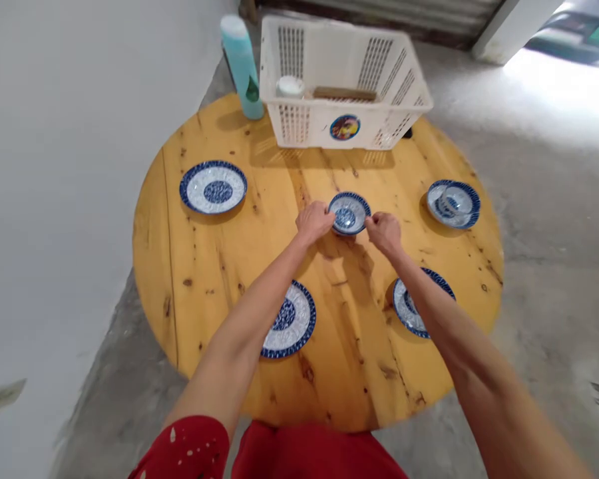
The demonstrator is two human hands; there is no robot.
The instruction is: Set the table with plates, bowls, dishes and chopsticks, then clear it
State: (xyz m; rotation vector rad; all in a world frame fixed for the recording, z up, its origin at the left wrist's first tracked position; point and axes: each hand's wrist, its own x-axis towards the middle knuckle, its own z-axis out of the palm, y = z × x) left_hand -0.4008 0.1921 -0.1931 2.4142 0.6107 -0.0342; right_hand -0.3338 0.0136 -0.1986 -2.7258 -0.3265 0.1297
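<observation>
A small blue-and-white bowl [350, 213] is held by its rim near the middle of the round wooden table. My left hand [315, 221] pinches its left side, and my right hand [383, 231] grips the right side. The bowl seems upright, and whether its base touches the wood I cannot tell. Below my left hand, a patterned plate [299, 324] is partly covered by my left forearm. Another plate [404, 303] lies partly under the line of my right forearm.
On the wooden table [204, 266], a plate [229, 193] lies at left. At right, a plate [474, 206] carries a bowl [452, 201]. A white plastic basket [309, 130] and a light-blue bottle [243, 70] stand at the back. A white wall [80, 166] rises on the left.
</observation>
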